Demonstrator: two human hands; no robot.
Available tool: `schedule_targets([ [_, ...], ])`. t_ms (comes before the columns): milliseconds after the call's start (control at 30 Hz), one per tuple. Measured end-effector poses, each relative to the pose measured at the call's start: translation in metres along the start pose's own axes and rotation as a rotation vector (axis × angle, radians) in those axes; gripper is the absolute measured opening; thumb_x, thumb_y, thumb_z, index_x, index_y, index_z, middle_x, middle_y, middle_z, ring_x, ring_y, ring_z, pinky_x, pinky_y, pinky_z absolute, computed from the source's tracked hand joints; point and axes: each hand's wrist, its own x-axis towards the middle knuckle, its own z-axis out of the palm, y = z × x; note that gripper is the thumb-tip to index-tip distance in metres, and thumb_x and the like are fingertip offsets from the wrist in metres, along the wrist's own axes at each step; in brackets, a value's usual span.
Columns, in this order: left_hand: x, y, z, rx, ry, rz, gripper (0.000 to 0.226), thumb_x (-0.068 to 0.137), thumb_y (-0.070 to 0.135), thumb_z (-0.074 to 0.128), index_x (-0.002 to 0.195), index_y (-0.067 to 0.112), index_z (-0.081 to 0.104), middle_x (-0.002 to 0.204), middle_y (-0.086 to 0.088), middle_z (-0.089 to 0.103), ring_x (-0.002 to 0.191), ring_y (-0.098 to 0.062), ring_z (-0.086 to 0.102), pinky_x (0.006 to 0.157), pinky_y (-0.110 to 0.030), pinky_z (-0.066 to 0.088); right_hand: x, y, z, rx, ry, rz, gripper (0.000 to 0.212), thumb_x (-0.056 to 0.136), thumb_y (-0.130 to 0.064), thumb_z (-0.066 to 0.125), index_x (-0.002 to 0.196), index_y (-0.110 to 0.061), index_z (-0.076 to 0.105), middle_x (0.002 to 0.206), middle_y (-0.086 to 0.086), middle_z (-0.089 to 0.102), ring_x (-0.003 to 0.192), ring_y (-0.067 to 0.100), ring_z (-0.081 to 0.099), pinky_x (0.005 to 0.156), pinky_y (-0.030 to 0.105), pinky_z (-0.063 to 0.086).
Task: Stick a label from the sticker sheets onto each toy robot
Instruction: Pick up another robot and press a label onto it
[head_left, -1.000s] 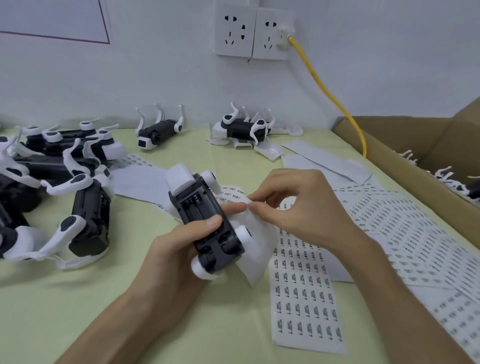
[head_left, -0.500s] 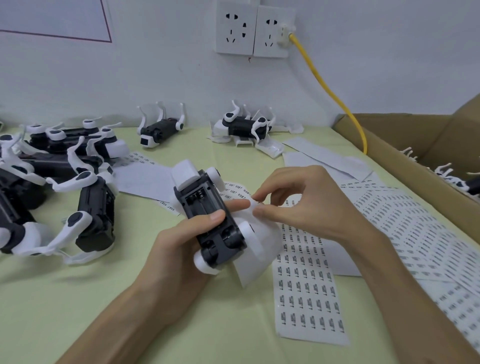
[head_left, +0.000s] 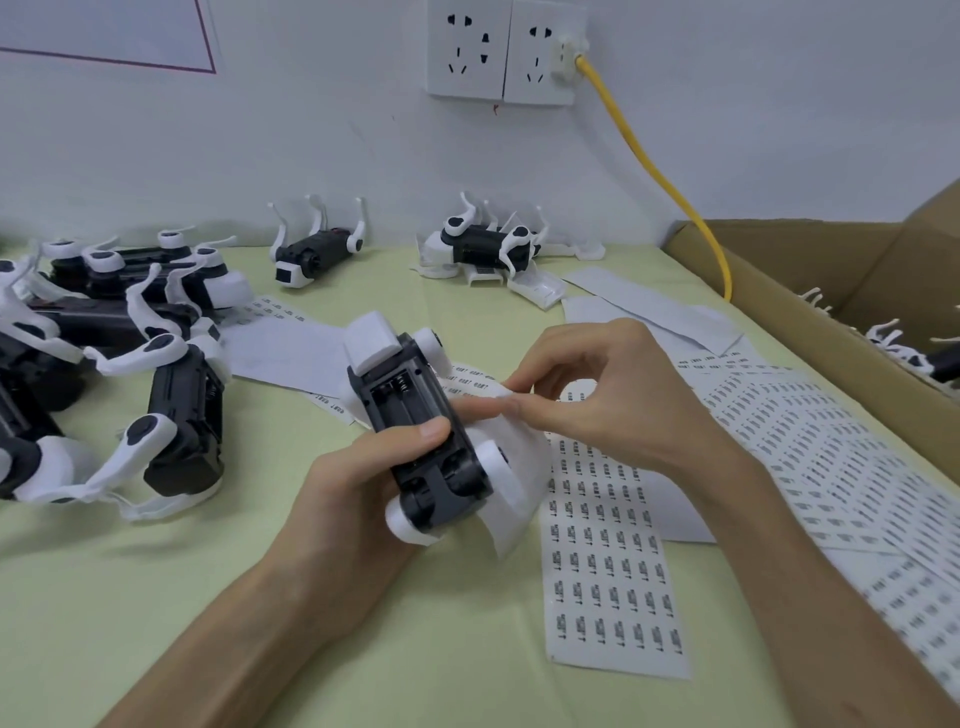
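Observation:
My left hand (head_left: 358, 499) grips a black and white toy robot (head_left: 415, 431) belly up above the table, its open battery bay showing. The same hand's fingers also hold a curled white sticker sheet (head_left: 514, 467) against the robot's right side. My right hand (head_left: 602, 395) pinches the top edge of that curled sheet with thumb and forefinger, just right of the robot. A flat sticker sheet (head_left: 613, 566) with rows of small printed labels lies on the table below my right wrist.
Several toy robots (head_left: 130, 332) are piled at the left; two more (head_left: 317, 249) (head_left: 483, 244) stand by the wall. More label sheets (head_left: 831, 467) spread to the right. A cardboard box (head_left: 810, 312) holding robots borders the right edge. A yellow cable (head_left: 660, 182) hangs from the wall socket.
The robot in my left hand has tilted slightly and the view has shifted a little. My right fingers stay pinched on the curled sheet's edge, working at it.

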Motion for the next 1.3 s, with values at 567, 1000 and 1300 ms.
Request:
schedule_targets([
  [567, 0.0021, -0.0044, 0.0018, 0.031, 0.121, -0.037, 0.041, 0.077, 0.026, 0.059, 0.106, 0.009, 0.082, 0.104, -0.008, 0.078, 0.084, -0.017, 0.076, 0.061, -0.017, 0.056, -0.0025, -0.0001, -0.0094, -0.031, -0.083, 0.105, 0.01, 0.08, -0.009, 0.082, 0.088, -0.016, 0.082, 0.08, -0.007, 0.076, 0.071, 0.019, 0.07, 0.076, 0.044, 0.059],
  [1000, 0.002, -0.0047, 0.0026, 0.154, -0.017, 0.008, 0.041, 0.073, 0.023, 0.07, 0.112, 0.019, 0.081, 0.118, -0.002, 0.077, 0.107, -0.016, 0.074, 0.079, -0.018, 0.057, -0.0014, -0.0008, -0.007, -0.02, -0.017, 0.06, 0.009, 0.078, -0.002, 0.079, 0.076, -0.011, 0.08, 0.07, -0.004, 0.074, 0.067, 0.013, 0.07, 0.07, 0.037, 0.06],
  [1300, 0.0029, -0.006, 0.0, 0.163, 0.067, -0.027, 0.054, 0.068, 0.037, 0.071, 0.117, 0.016, 0.079, 0.122, -0.013, 0.074, 0.109, -0.026, 0.073, 0.079, -0.024, 0.059, -0.0005, -0.0008, -0.0066, -0.013, 0.026, 0.084, 0.018, 0.08, 0.001, 0.075, 0.074, -0.016, 0.08, 0.071, -0.002, 0.075, 0.068, 0.013, 0.071, 0.073, 0.038, 0.06],
])
